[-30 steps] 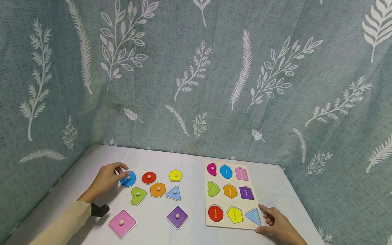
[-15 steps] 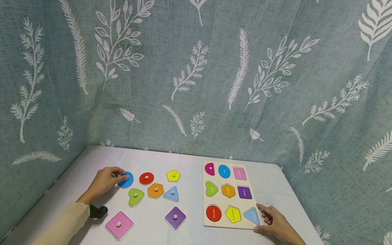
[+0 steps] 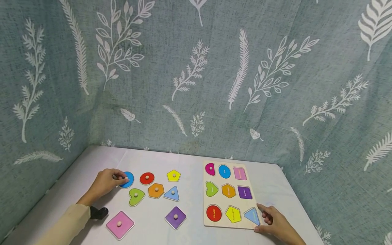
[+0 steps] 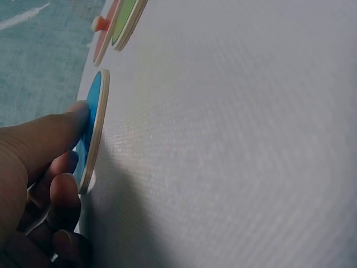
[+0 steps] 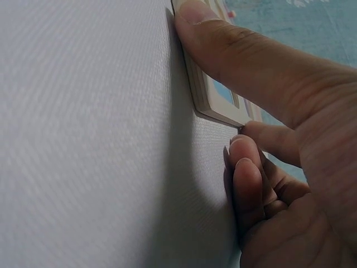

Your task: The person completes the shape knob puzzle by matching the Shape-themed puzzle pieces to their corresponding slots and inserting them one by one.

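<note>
My left hand point(image 3: 105, 182) pinches the knob of a blue oval puzzle piece point(image 3: 130, 177) at the table's back left. In the left wrist view the thumb and fingers hide the knob, and the wooden rim of the oval piece point(image 4: 100, 123) stays close over the white cloth. With thumb and index finger, my right hand point(image 3: 277, 223) holds the near right corner of a wooden shape-puzzle board point(image 3: 226, 200), its other fingers curled on the table. A magenta half-round piece point(image 3: 209, 169) with a knob sits in the board's far left slot; the other slots show printed coloured shapes.
Loose knobbed pieces lie between the hands: red circle point(image 3: 147, 181), green heart point(image 3: 136, 200), orange hexagon point(image 3: 156, 194), yellow pentagon point(image 3: 173, 172), blue triangle point(image 3: 172, 196), purple square point(image 3: 176, 222) and pink rectangle point(image 3: 120, 231). A leaf-patterned curtain point(image 3: 214, 85) closes off the back.
The left thumb and fingers have closed in on the blue oval's knob. The right hand keeps its place at the board's corner. The whole view has shifted slightly.
</note>
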Motion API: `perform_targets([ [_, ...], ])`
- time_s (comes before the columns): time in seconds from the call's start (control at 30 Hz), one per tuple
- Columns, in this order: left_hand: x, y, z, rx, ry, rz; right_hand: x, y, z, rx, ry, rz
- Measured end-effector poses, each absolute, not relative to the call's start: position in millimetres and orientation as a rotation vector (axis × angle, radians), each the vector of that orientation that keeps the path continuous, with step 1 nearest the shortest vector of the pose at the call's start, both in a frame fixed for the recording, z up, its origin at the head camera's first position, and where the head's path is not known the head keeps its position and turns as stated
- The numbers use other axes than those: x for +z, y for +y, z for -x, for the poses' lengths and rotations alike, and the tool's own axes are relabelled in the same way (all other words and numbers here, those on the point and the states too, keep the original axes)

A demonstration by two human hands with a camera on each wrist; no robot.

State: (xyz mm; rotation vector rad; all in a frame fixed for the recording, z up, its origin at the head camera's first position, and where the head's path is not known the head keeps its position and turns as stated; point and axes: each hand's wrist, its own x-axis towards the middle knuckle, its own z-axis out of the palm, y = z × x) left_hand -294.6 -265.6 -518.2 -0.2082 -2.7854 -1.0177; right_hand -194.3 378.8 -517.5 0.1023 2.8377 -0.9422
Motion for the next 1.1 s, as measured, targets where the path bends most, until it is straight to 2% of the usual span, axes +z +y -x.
perform_targets([
  [0.47,-520.2,-264.9,293.8,-1.024,-2.803,0.303,-519.1,378.3,194.1,-0.976,2.838,-0.078],
  [1.1,-522.9,-264.2,292.5,-1.018,-2.799,0.269,-518.5,377.5,193.2,-0.962,2.845,-0.124],
])
